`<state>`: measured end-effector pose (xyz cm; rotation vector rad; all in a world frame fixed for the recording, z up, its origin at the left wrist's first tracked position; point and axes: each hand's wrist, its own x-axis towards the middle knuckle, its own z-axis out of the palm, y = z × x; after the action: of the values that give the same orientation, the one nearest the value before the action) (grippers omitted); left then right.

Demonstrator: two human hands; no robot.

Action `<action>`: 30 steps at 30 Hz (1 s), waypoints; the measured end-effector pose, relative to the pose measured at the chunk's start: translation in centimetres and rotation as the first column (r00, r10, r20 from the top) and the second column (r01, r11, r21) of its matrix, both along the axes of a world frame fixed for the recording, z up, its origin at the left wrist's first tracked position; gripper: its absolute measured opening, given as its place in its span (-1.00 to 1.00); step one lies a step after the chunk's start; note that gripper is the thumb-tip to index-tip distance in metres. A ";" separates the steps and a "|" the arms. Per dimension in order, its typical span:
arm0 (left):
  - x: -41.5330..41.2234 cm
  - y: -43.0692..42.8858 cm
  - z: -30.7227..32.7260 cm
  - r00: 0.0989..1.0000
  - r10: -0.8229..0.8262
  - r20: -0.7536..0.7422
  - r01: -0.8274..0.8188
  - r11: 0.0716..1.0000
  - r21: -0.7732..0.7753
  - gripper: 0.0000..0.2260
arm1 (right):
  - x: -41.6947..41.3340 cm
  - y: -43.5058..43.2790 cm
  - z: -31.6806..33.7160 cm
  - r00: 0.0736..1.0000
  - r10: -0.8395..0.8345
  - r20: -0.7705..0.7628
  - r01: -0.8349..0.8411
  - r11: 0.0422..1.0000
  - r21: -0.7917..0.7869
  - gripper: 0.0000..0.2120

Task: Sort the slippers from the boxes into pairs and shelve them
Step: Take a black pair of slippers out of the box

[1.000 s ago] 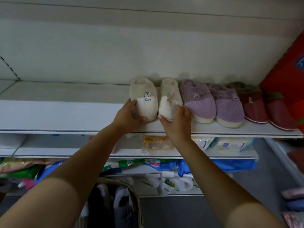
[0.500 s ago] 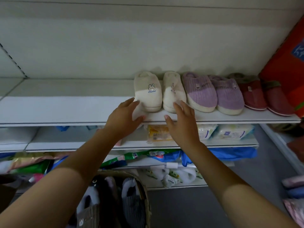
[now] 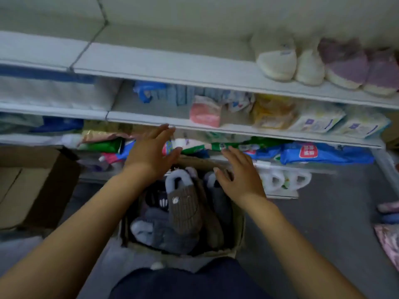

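Observation:
A cardboard box point(image 3: 239, 231) on the floor in front of me holds several slippers. A brown ribbed slipper point(image 3: 185, 205) lies on top, with grey slippers point(image 3: 164, 234) under and beside it. Both my hands hover over the far end of the box with fingers spread, holding nothing: my left hand point(image 3: 151, 152) above its back left, my right hand point(image 3: 238, 173) above its back right. On the top shelf point(image 3: 172, 67) at the right stands a cream slipper pair point(image 3: 287, 59), with a purple pair point(image 3: 358, 67) beside it.
A larger cardboard box point(image 3: 32, 186) stands on the floor at the left. The lower shelves point(image 3: 151, 119) hold packets in blue, green, pink and yellow. White bottles point(image 3: 282, 180) stand at the bottom right. More slippers point(image 3: 388, 214) lie on the floor at far right.
My hands have left the cream slippers on the top shelf and dropped down over the slipper box. My view has tilted down and left.

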<state>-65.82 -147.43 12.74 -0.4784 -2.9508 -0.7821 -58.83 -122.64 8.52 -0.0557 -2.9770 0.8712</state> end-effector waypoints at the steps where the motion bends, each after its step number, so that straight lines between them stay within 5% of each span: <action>1: 1.3 -2.6 -1.3 0.999 0.039 0.029 -0.039 0.999 0.007 -0.42 | 0.7 -2.1 -0.9 0.998 0.003 0.060 -0.003 1.000 0.003 -0.45; 9: 12.2 -15.3 -12.0 0.931 0.282 0.232 -0.275 0.959 -0.063 -0.49 | 4.0 -11.6 -7.5 0.912 0.040 0.409 -0.029 0.999 -0.035 -0.44; 15: 15.6 -16.2 -17.9 0.791 0.376 0.483 -0.368 0.923 -0.116 -0.49 | 1.9 -14.3 -11.0 0.910 0.223 0.348 -0.230 0.973 -0.024 -0.58; 20: 13.7 -14.8 -23.1 0.641 0.429 0.636 -0.495 0.865 -0.084 -0.40 | -5.8 -16.2 -16.4 0.813 0.380 0.441 -0.418 0.908 -0.011 -0.61; 25: 11.8 -14.3 -27.9 0.438 0.440 0.784 -0.799 0.591 0.115 -0.35 | -15.7 -17.9 -22.4 0.699 0.473 0.537 -0.632 0.760 0.153 -0.64; 30: 12.7 -12.6 -30.7 0.415 0.420 0.807 -0.840 0.519 0.162 -0.43 | -20.7 -20.3 -27.3 0.519 0.499 0.694 -0.790 0.590 0.166 -0.54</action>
<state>-53.10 -160.01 -17.92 1.2785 -2.6919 -1.8583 -79.55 -142.93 -18.80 1.1562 -3.7454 0.0347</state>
